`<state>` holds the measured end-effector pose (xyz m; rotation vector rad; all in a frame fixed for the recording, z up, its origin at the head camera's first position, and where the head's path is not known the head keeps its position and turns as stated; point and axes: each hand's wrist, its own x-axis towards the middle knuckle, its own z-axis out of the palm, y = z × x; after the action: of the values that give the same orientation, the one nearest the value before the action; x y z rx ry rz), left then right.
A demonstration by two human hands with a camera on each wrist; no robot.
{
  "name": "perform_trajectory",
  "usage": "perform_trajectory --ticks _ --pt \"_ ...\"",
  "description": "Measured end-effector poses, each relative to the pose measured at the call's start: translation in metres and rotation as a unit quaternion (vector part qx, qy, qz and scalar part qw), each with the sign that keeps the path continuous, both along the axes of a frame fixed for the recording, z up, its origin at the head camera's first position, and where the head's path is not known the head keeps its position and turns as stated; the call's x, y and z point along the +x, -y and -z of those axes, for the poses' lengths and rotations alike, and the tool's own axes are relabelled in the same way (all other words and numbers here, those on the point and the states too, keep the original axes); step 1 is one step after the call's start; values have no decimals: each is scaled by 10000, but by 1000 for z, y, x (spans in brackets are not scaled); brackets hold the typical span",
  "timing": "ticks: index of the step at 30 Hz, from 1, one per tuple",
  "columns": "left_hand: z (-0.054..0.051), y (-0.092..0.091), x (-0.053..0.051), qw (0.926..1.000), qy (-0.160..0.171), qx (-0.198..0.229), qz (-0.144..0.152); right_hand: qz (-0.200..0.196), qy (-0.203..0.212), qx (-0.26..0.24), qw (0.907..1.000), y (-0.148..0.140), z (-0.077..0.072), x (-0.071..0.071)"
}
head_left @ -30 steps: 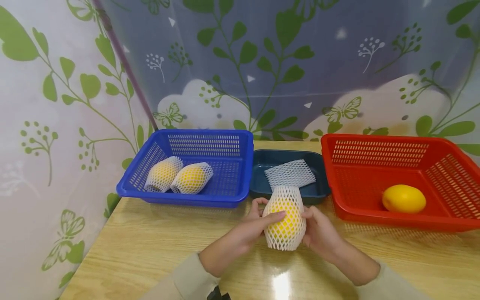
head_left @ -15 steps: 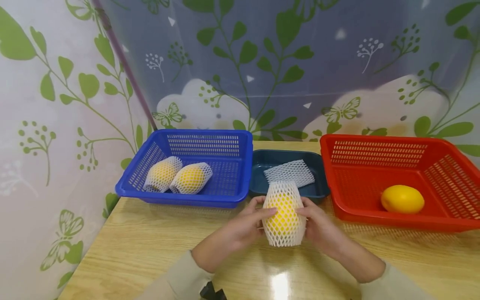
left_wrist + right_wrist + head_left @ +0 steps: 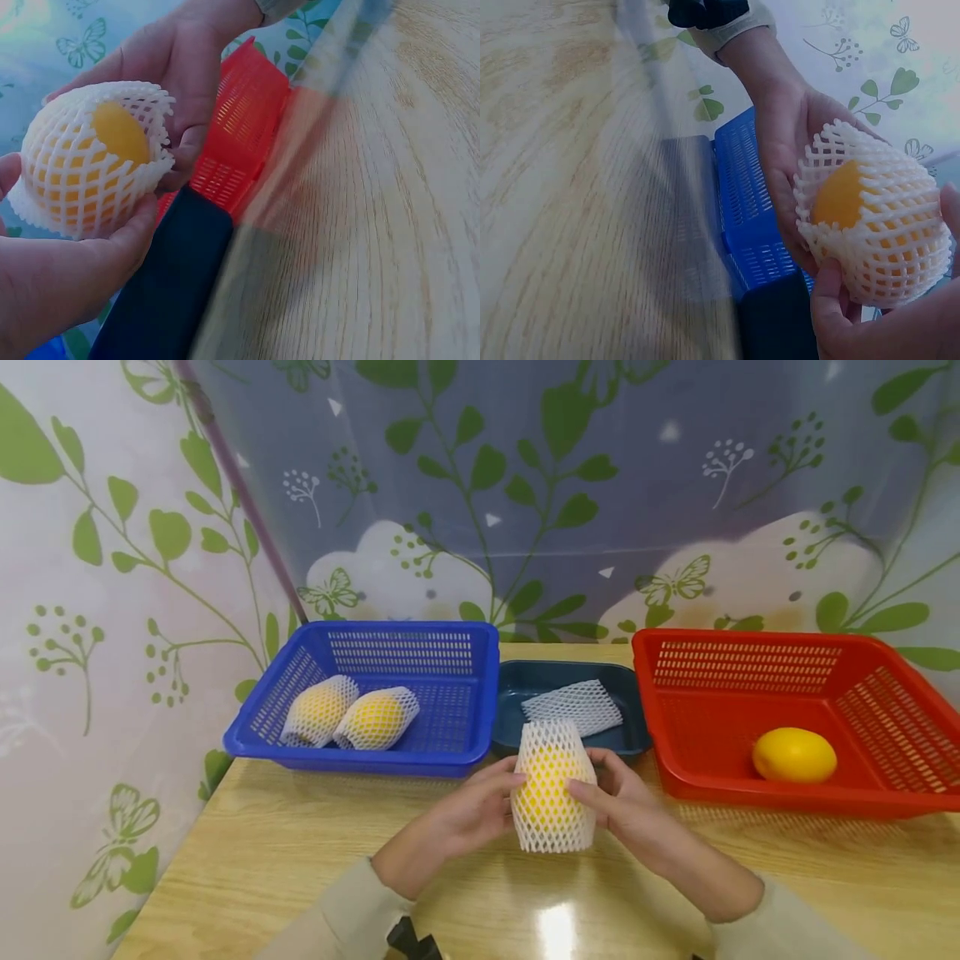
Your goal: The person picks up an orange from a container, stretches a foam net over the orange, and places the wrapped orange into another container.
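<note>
Above the near table, a lemon in a white foam net sleeve is held upright between both hands. My left hand grips its left side, thumb at the net's edge. From the right, my right hand holds it with the thumb on the front of the mesh. In the left wrist view, bare yellow peel shows through the net's open end. The sleeve hides many of the fingers. Behind it, a flat foam net lies in a dark teal tray.
At the left, a blue basket contains two netted lemons. A red basket on the right has one bare lemon in it. The wooden table extends in front, with a patterned cloth behind.
My left thumb has drawn back from the front of the net to its left edge. My right thumb has come round onto the front. The view has shifted slightly.
</note>
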<state>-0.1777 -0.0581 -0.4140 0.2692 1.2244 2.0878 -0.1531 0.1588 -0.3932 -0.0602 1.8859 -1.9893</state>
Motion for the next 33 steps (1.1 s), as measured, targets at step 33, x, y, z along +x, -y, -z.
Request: perform_trajectory --ticks 33 --pt "-65 45 -24 9679 -1523 -1474 -1350 663 -620 -434 9949 41 -32 -27"
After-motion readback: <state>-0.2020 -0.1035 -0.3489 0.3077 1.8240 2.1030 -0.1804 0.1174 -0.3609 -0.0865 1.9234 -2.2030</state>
